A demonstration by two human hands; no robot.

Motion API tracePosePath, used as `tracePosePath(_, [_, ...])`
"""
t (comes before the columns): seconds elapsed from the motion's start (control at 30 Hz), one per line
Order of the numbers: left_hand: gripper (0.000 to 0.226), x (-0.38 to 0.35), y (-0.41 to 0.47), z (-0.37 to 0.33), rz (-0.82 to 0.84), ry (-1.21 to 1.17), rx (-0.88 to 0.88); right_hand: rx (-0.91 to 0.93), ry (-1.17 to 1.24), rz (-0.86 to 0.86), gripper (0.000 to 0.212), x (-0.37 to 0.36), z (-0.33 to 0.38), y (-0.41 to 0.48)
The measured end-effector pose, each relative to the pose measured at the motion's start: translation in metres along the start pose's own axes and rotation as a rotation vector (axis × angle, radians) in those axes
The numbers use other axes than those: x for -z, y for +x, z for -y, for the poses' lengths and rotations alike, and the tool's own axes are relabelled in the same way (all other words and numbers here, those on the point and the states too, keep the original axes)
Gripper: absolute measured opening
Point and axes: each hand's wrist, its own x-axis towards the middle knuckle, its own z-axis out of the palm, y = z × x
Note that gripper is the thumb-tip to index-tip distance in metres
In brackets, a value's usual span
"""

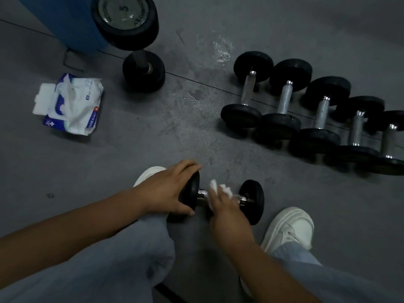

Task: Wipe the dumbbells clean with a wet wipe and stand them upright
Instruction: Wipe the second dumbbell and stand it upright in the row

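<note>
Two hands work on one small dumbbell (252, 202), which lies on the floor (153, 138) between the person's white shoes (290, 228).

The left hand (166, 193) steadies the left head, its grip curled over the black disc. The right hand (227, 213) has its grip closed round a crumpled white wet wipe (214, 186), pressed on the metal handle. To the right, five dumbbells (284, 106) lie side by side in a row on the floor, handles roughly parallel. At upper left a larger dumbbell (131, 40) stands upright on one head, beside a blue object (72, 22). An opened wipe packet (70, 103) lies at left, well apart from the hands.
</note>
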Motion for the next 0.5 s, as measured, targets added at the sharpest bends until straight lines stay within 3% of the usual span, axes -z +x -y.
tracePosePath(0.1, [0.124, -0.009, -0.004, -0.002, 0.135, 0.063, -0.024, -0.214, 0.004, -0.024, 0.078, -0.002, -0.002, -0.014])
tracePosePath(0.2, [0.125, -0.014, -0.006, -0.002, 0.184, 0.114, -0.073, 0.0, -0.027, 0.044, 0.081, -0.017, 0.015, -0.038])
tracePosePath(0.27, [0.124, -0.015, -0.004, -0.002, 0.187, 0.119, -0.089, -0.03, -0.042, 0.059, 0.077, -0.017, 0.003, -0.034])
tracePosePath(0.37, [0.125, -0.012, 0.0, 0.005, 0.162, 0.034, -0.059, -0.222, -0.051, 0.058, 0.075, -0.004, -0.004, -0.02])
tracePosePath(0.43, [0.123, -0.007, 0.003, 0.012, 0.083, -0.105, 0.014, -0.075, -0.026, 0.1, 0.077, 0.003, 0.009, -0.013])
tracePosePath(0.5, [0.109, 0.0, 0.005, 0.016, -0.105, -0.246, 0.088, -0.042, -0.009, 0.074, 0.082, 0.014, 0.01, 0.004])
